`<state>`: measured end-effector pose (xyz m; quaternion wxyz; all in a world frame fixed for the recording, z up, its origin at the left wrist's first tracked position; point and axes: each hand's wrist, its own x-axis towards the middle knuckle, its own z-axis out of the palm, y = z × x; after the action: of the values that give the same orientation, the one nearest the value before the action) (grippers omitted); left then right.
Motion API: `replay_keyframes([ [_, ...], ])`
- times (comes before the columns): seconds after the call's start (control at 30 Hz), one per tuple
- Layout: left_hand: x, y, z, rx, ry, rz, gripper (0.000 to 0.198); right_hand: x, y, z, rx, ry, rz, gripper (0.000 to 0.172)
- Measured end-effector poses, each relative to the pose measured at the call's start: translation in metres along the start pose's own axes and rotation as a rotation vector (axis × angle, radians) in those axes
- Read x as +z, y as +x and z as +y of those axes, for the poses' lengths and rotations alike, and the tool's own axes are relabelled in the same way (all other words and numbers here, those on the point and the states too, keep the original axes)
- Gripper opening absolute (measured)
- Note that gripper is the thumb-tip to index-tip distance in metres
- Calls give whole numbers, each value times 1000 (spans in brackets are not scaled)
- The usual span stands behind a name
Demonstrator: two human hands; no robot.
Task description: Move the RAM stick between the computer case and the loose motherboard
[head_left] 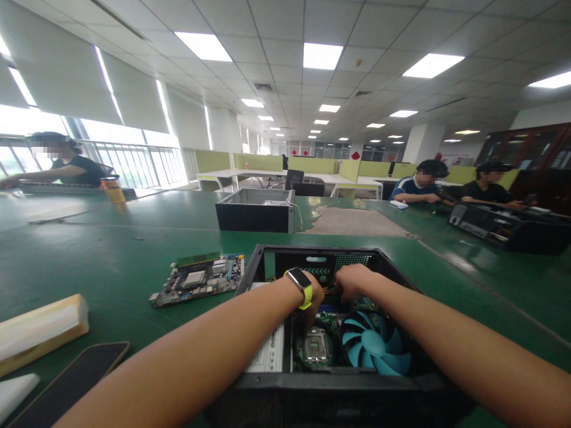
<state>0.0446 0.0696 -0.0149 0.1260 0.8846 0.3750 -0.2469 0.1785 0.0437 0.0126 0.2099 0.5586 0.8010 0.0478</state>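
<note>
Where both hands were: down inside the open PC case (252, 267), which sat on the green bench (111, 249) right in front of the person.
Left hand (314, 294): yellow-strap watch (300, 284) on the wrist, fingers dipped behind the CPU socket (316, 346); honestly couldn't tell if the grip was open or closed.
Right hand (352, 280): knuckles up near the case's back wall, fingers curled under; couldn't tell whether that grip held anything.
Blue fan (375, 351): just below the right hand, inside the case.
Spare motherboard (198, 279): flat on the bench, just left of the case.
Second case (254, 211): farther back, well apart.
Phone (75, 371): lay face-up at near left.
</note>
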Motion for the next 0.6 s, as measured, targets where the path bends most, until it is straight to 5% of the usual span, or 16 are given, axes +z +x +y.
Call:
replay_keyframes([
  [0.37,-11,-20,12,15,116,-49,36,0,-4,-2,5,14,40,34],
  [0.47,-26,-35,14,38,125,-73,39,0,0,2,6,41,38,36],
  [0.53,-43,-57,3,136,24,-2,41,-6,-1,7,13,96,41,32],
  [0.6,-57,-85,-24,268,-153,227,44,-21,-11,11,10,198,82,25],
])
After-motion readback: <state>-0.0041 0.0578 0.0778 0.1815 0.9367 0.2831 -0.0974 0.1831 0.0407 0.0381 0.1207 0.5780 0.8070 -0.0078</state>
